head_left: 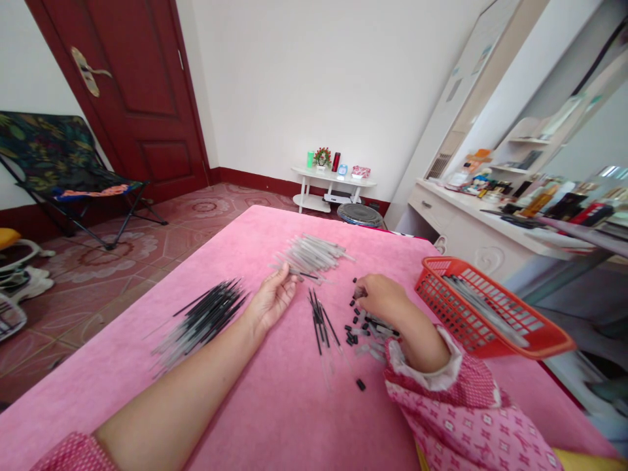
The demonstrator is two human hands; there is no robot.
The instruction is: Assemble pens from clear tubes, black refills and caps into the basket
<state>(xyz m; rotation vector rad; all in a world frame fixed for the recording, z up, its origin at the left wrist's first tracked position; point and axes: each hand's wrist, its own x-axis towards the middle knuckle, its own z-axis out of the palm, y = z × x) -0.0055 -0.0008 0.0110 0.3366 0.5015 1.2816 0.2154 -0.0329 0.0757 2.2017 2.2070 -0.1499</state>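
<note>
One pink table top (pixel 289 405) fills the middle. On its clock, the left hand (pixel 273 297) pinches a thin black stick (pixel 307 275) by pale sticks (pixel 318 252) at 12. The right hand (pixel 385 296) curls near little black caps (pixel 352 339) at 3; I cannot tell what it holds. Dark sticks (pixel 210 320) lie at 9. Farther out are a red basket (pixel 549 343) at 3, a red door (pixel 118 85) at 11 and a white dresser (pixel 458 226) at 2. Its bottles' (pixel 542 196) labels are too small to read.
</note>
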